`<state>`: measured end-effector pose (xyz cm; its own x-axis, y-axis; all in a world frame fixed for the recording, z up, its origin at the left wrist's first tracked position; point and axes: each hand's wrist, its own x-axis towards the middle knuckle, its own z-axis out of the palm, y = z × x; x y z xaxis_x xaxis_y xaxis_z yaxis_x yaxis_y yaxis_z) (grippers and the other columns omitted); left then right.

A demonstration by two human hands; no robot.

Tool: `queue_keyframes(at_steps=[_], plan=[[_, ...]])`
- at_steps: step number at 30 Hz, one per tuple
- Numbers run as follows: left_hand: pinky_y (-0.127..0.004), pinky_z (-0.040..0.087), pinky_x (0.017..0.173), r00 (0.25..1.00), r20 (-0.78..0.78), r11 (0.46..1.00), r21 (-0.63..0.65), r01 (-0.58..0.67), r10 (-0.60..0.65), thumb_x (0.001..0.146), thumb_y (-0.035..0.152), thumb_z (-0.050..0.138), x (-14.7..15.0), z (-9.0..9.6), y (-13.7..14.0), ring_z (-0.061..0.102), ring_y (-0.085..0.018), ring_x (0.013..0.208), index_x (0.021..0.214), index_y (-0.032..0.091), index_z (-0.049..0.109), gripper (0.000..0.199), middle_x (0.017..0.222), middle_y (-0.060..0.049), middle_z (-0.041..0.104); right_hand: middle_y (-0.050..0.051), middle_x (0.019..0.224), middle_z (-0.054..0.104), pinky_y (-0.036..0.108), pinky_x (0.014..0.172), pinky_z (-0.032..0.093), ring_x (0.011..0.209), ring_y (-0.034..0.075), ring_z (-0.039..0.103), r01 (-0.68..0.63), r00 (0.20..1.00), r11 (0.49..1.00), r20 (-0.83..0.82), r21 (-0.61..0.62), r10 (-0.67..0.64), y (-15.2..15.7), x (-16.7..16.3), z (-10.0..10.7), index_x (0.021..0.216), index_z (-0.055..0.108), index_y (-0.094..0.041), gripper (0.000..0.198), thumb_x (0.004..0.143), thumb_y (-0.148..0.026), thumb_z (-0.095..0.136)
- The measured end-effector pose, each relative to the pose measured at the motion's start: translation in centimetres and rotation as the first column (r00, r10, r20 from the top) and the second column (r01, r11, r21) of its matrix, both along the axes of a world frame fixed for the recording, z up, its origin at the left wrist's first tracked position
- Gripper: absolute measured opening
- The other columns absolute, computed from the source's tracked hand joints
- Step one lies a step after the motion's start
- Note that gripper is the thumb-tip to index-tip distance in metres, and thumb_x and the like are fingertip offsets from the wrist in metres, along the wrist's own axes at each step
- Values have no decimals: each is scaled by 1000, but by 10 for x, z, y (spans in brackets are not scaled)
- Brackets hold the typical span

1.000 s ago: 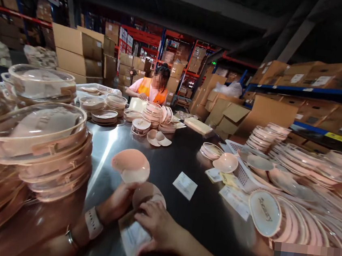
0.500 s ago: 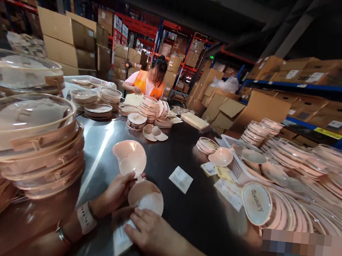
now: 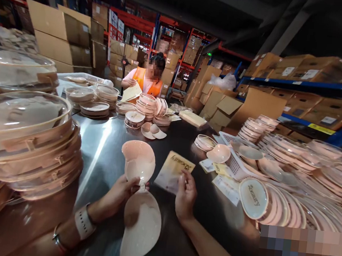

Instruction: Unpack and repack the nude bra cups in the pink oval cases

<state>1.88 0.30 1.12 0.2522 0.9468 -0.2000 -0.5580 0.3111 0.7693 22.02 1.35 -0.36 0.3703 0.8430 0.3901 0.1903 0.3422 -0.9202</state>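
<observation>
A stick-on bra (image 3: 142, 227) lies lengthwise before me, its two pale pink cups joined by a small clear clasp. My left hand (image 3: 117, 197) is closed on the bra at that clasp, thumb on top and the other fingers partly hidden beneath. To the right of the cups, my right hand (image 3: 186, 197) has its fingertips closed at the right edge of a thin printed card (image 3: 170, 173) with a yellowish top and dark lettering. Whether the card rests on the dark table (image 3: 106, 162) or is slightly above it, I cannot tell.
Clear-lidded round cases (image 3: 27, 129) are stacked high at the left. More cases (image 3: 253, 198) and a white basket (image 3: 237, 163) crowd the right, beside loose papers (image 3: 227, 187). Across the table a person in an orange vest (image 3: 155, 89) handles a paper sheet. Another bra (image 3: 154, 131) lies farther back.
My right hand has left the lower cup and moved up and right to the printed card, over where a white slip lay. The bra has shifted slightly right, its lower cup now uncovered.
</observation>
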Motion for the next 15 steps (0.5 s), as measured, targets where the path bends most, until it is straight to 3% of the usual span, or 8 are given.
queue_keyframes(at_steps=[2, 4, 5, 7, 9, 10, 12, 15], plan=[[-28, 52, 63, 1000, -20, 1000, 8, 24, -24, 62, 41, 86, 0, -1, -1, 67, -20, 65, 81, 13, 67, 39, 67, -4, 69, 16, 124, 61, 47, 103, 44, 117, 30, 57, 12, 999, 1000, 49, -27, -10, 12, 2, -2, 117, 61, -18, 56, 83, -62, 56], [-28, 52, 64, 999, -37, 999, 22, 36, -35, 62, 43, 86, 1, 0, -2, 67, -20, 67, 84, 13, 68, 42, 70, -5, 70, 15, 128, 59, 46, 106, 41, 122, 30, 54, -156, 982, 981, 86, -115, 167, 12, -2, -5, 119, 62, -18, 60, 80, -63, 58], [-28, 52, 64, 998, -43, 999, 31, 36, -35, 61, 44, 86, 1, 1, -3, 66, -19, 66, 85, 13, 68, 43, 71, -5, 71, 14, 124, 60, 43, 103, 43, 119, 29, 56, -279, 951, 944, 89, -174, 297, 8, -6, -7, 118, 63, -18, 60, 79, -63, 60], [-26, 51, 63, 998, -50, 998, 52, 35, -33, 59, 45, 87, 2, 3, -4, 64, -17, 63, 83, 13, 69, 43, 70, -4, 70, 11, 104, 66, 37, 88, 50, 98, 26, 63, -495, 840, 813, 71, -306, 538, -5, -17, -10, 104, 67, -16, 53, 76, -61, 64], [-25, 50, 61, 998, -54, 997, 62, 48, -44, 58, 45, 87, 3, 6, -6, 63, -16, 60, 78, 12, 68, 43, 67, -5, 69, 4, 79, 63, 30, 70, 49, 73, 19, 59, -601, 735, 687, 54, -409, 676, -18, -27, -11, 83, 65, -15, 43, 75, -57, 65], [-26, 51, 61, 997, -55, 997, 59, 55, -51, 58, 45, 87, 4, 7, -8, 63, -17, 60, 78, 12, 68, 43, 67, -5, 69, 2, 71, 58, 28, 64, 45, 66, 16, 54, -620, 705, 657, 62, -430, 706, -23, -30, -12, 75, 63, -15, 39, 77, -54, 63], [-27, 52, 63, 997, -58, 997, 47, 58, -56, 59, 45, 87, 4, 8, -10, 64, -17, 61, 80, 12, 68, 44, 67, -5, 69, -1, 63, 50, 26, 60, 39, 61, 12, 45, -639, 671, 649, 112, -412, 733, -28, -34, -11, 65, 56, -16, 35, 80, -48, 58], [-24, 49, 58, 997, -53, 998, 42, 56, -54, 61, 45, 85, 2, 8, -12, 62, -15, 60, 80, 13, 67, 41, 65, -3, 67, -4, 57, 38, 25, 55, 31, 56, 10, 36, -648, 649, 685, 229, -332, 725, -29, -33, -8, 53, 41, -18, 40, 82, -42, 54]])
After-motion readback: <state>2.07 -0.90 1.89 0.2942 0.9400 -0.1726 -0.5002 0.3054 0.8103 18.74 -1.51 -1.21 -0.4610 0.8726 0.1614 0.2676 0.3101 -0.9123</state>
